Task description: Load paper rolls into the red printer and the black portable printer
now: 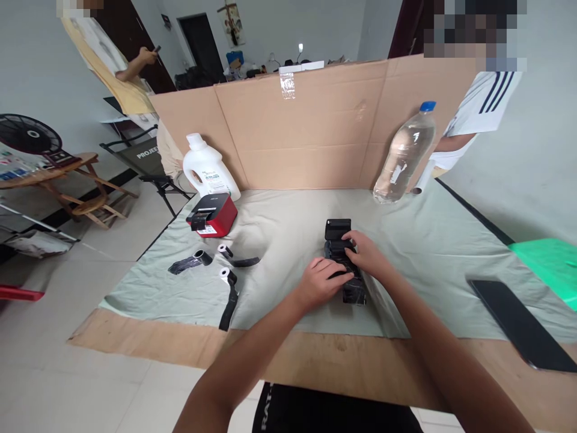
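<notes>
A small black device (338,228) with a raised lid lies on the pale green cloth in front of me, and a dark glossy strip (354,293) extends from its near end. My left hand (321,280) rests on the device's left side with its fingers spread across it. Near the raised lid, my right hand (364,254) touches the device from the right, thumb and finger apart. Both hands partly cover the device's middle. Farther left are a red and black box-shaped machine (220,216) and several small rolls (225,274) with dark strips unrolled.
Behind the cloth stands a cardboard panel (302,132). A white jug (210,168) is at the back left, a clear bottle with a blue cap (403,156) at the back right. A black tablet-like slab (518,325) lies right. Two people stand beyond the table.
</notes>
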`<state>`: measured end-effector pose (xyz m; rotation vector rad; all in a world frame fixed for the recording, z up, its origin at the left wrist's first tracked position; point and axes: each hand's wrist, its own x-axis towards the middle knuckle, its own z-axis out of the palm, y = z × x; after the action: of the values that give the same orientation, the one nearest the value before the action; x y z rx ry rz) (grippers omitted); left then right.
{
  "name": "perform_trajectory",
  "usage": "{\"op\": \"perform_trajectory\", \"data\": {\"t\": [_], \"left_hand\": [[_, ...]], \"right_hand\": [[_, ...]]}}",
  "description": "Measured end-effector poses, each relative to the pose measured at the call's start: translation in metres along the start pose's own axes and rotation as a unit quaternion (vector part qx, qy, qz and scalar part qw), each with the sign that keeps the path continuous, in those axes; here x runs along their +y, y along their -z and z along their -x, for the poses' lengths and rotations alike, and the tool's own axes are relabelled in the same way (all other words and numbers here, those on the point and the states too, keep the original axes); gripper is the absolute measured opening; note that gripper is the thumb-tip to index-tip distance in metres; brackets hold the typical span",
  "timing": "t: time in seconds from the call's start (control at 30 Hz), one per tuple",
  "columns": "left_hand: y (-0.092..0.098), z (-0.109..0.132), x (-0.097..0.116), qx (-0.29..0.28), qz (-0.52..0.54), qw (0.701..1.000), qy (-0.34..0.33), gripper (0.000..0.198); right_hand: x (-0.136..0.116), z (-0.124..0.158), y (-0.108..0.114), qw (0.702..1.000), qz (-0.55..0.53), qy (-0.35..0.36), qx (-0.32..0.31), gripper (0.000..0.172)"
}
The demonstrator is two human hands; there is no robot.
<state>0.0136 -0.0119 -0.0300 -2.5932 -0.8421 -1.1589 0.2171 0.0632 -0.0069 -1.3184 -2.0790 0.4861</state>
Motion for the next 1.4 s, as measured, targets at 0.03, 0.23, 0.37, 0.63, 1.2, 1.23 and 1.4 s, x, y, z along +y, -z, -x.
{"op": "perform_trajectory", "data": {"t": [0.03, 0.23, 0.37, 0.63, 1.2, 1.23, 1.4], "left_hand": [[-0.001, -0.001, 0.001, -0.003, 0.002, 1.0, 0.0, 0.026], [-0.002, -0.001, 0.004, -0.014, 0.009, 1.0, -0.006, 0.025], [-0.002, 0.003, 0.002, -0.041, 0.007, 0.999, 0.002, 0.029], [0.001, 0.008, 0.0, -0.016, -0.002, 1.0, -0.023, 0.026], [0.004, 0.008, 0.005, 0.06, 0.046, 0.996, -0.039, 0.035], [0.003, 0.009, 0.005, 0.057, 0.045, 0.997, -0.033, 0.036], [-0.004, 0.013, 0.001, 0.043, 0.042, 0.998, -0.013, 0.04]], "right_hand": [[0.001, 0.0, -0.001, 1.0, 0.002, 0.003, -0.002, 0.026], [0.004, -0.001, -0.002, 1.0, 0.024, -0.003, -0.014, 0.025], [0.003, -0.006, 0.008, 0.999, 0.032, -0.019, 0.002, 0.023], [-0.004, -0.036, 0.02, 0.996, -0.036, -0.036, 0.067, 0.034], [-0.018, -0.026, 0.038, 0.998, -0.059, -0.012, -0.024, 0.01], [-0.019, -0.026, 0.038, 0.998, -0.058, -0.013, -0.025, 0.01], [-0.019, -0.026, 0.038, 0.998, -0.06, -0.015, -0.024, 0.01]]}}
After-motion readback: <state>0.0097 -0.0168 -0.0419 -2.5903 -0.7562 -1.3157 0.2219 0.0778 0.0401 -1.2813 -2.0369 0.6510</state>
